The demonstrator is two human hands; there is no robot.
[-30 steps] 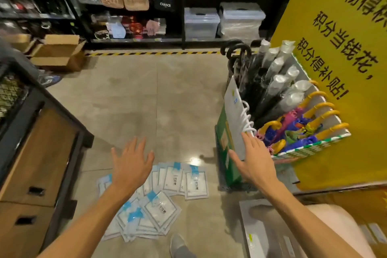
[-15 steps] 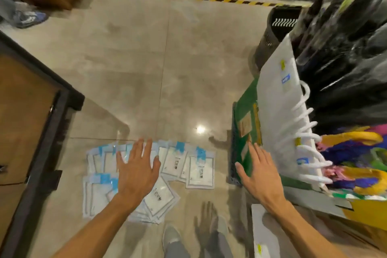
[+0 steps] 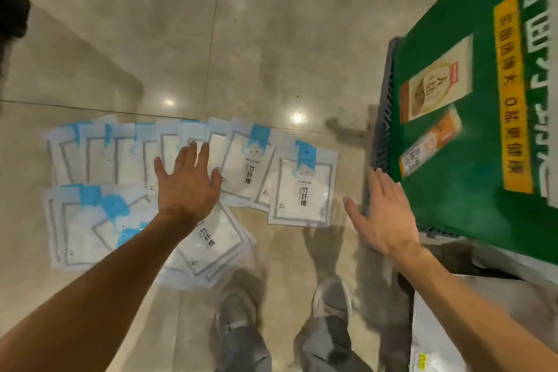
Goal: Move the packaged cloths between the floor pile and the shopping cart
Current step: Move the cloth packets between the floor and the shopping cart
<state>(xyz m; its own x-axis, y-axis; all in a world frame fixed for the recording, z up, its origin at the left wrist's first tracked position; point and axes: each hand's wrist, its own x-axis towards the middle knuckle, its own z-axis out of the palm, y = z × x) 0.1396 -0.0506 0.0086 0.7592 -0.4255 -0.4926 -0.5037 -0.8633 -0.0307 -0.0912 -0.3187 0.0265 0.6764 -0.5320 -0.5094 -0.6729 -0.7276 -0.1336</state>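
Lying fanned over the glossy grey tiled floor (image 3: 271, 39), the flat white-and-blue plastic packets of cloth (image 3: 302, 187) make two rough overlapping rows from about 9 o'clock to the middle of the view, one packet set a little apart at the right end. As far as this view shows, the whole pile sits on the floor and nothing is lifted or carried, so I judge the moving has hardly begun from this side; the inside of any cart is out of sight, so what it holds cannot be told.

Over the middle of the pile hovers the left hand (image 3: 187, 184), palm down, fingers straight and spread, holding nothing. Packets show beyond its fingertips towards 12 o'clock, beside it at 9 and 3 o'clock, and under its wrist; whether the palm touches them cannot be told.

At 3 o'clock the right hand (image 3: 383, 214) is likewise flat and empty, fingers straight, off the pile to the right of the lone packet, its fingertips at the dark ribbed edge of the green printed panel (image 3: 471, 130) at 2 o'clock.

Grey trousers and grey shoes (image 3: 330, 296) stand at 6 o'clock, just short of the nearest packets.
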